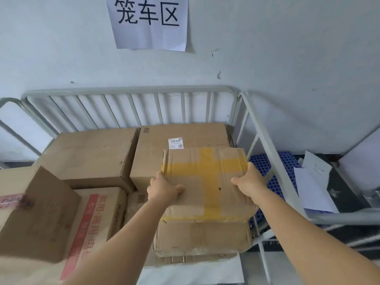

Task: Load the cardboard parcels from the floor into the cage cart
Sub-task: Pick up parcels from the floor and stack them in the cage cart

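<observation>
A cardboard parcel (205,194) with a yellow tape cross on its lid sits at the front right of the grey cage cart (131,90). My left hand (164,189) grips its left edge, thumb lying on the lid. My right hand (249,181) grips the right edge the same way. Behind it stands a plain parcel with a white label (181,136). A larger plain parcel (90,155) fills the back left. At the front left lies a parcel with red print (96,221), one flap raised.
The cart stands against a pale wall with a paper sign (150,21). Its right rail (267,149) runs beside my right hand. Beyond that rail, a blue perforated mat (275,167) and white papers (312,186) lie on the dark floor.
</observation>
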{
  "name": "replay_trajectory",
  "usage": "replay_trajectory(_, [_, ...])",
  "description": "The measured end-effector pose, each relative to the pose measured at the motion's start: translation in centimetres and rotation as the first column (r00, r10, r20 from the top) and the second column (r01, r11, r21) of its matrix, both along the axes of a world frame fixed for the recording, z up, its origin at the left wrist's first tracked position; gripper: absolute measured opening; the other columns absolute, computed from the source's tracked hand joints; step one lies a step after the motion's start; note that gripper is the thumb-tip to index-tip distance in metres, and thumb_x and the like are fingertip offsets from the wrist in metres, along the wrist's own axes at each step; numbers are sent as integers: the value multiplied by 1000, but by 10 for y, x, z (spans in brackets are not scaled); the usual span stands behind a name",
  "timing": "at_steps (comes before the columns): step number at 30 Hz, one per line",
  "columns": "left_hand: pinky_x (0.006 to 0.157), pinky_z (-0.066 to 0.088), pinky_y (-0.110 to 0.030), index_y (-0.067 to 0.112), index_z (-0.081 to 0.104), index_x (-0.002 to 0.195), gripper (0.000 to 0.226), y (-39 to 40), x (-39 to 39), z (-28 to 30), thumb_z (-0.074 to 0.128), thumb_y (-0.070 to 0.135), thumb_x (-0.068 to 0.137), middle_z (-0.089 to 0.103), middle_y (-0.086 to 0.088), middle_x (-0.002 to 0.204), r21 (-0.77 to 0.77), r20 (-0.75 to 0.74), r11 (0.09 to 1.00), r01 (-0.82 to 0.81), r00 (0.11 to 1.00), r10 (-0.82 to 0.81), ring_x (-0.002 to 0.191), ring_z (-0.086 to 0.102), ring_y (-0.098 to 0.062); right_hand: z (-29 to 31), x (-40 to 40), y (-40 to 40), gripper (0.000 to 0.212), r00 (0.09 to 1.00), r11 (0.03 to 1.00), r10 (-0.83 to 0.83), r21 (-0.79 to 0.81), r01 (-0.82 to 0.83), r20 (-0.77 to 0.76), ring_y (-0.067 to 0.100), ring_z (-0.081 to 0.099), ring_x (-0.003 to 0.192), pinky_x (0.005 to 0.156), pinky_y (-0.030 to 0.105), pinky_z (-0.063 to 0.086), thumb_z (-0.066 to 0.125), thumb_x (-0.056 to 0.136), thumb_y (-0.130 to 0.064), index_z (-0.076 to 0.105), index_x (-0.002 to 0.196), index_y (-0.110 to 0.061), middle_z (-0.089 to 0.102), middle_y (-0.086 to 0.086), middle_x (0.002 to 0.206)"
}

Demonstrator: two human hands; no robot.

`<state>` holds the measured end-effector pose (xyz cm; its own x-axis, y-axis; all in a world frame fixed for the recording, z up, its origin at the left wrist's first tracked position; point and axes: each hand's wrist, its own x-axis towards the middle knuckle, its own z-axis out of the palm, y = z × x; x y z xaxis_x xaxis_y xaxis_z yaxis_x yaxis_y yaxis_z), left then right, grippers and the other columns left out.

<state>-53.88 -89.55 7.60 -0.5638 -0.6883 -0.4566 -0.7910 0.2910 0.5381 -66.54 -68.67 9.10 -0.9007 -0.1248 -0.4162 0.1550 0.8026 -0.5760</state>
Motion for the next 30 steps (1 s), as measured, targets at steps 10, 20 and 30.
replay_trajectory(10, [89, 51, -42, 18, 39, 135, 77, 14, -18, -29, 76, 41, 71, 48, -2, 133, 30, 38, 1000, -1, 999, -1, 114, 53, -30, -32, -28, 7, 71, 995, 989, 77, 119, -84, 63, 35, 54, 115, 91, 47, 50, 69, 86, -29, 31, 142, -9, 49, 13, 134])
replay_trajectory(20, [94, 49, -43, 19, 19, 150, 85, 18, 9, -19, 68, 40, 84, 33, -6, 150, -116, 104, 977, 178, 981, -166, 123, 49, -28, -24, 8, -10, 95, 966, 934, 250, 280, -222, -69, 26, -1, 150, 121, 42, 9, 57, 94, -42, -8, 154, -9, -8, 7, 163])
replay_trajectory(30, [110, 32, -40, 17, 16, 152, 78, -3, 114, 51, 58, 41, 91, 29, 0, 154, -408, 118, 879, 248, 969, -218, 137, 34, -24, 27, 103, -75, 84, 714, 748, 661, 291, -597, -232, 23, -1, 150, 121, 41, 9, 52, 96, -42, -1, 155, -14, -5, 4, 163])
